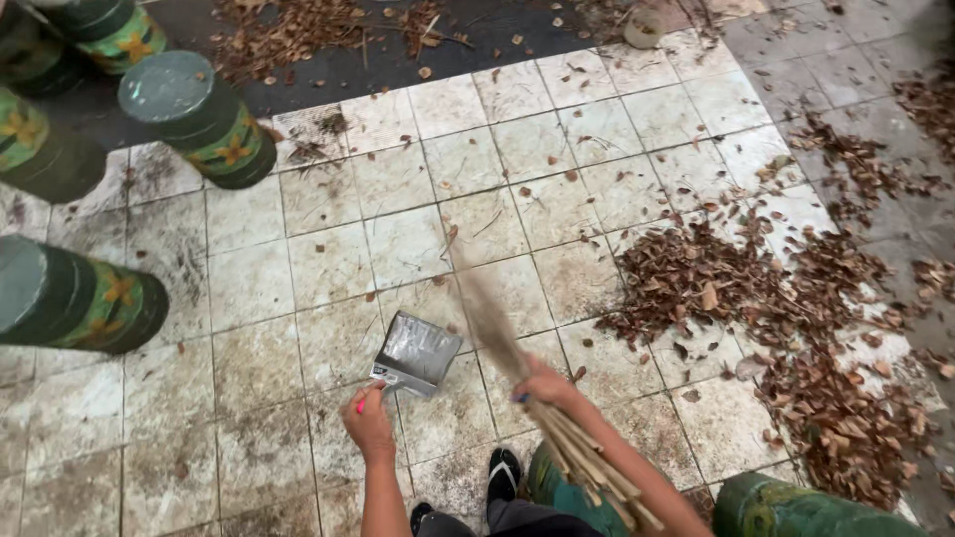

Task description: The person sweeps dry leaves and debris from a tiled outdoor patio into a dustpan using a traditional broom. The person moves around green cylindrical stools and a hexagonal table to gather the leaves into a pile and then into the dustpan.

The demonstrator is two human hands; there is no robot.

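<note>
A metal dustpan (416,353) rests on the tiled floor (328,264), its pink handle gripped in the left hand (369,421). The right hand (545,384) is closed around a stick broom (494,323), bristles just beside the dustpan. A heap of dry leaves (756,328) lies to the right; green posts (199,117) stand to the left.

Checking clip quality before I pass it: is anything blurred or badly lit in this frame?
Head view: the bundled-twig broom is smeared by motion blur at its tip; the grey metal dustpan and brown dry-leaf pile are sharp; light is flat, without hard shadows; green painted posts lean from wide-angle distortion.
</note>
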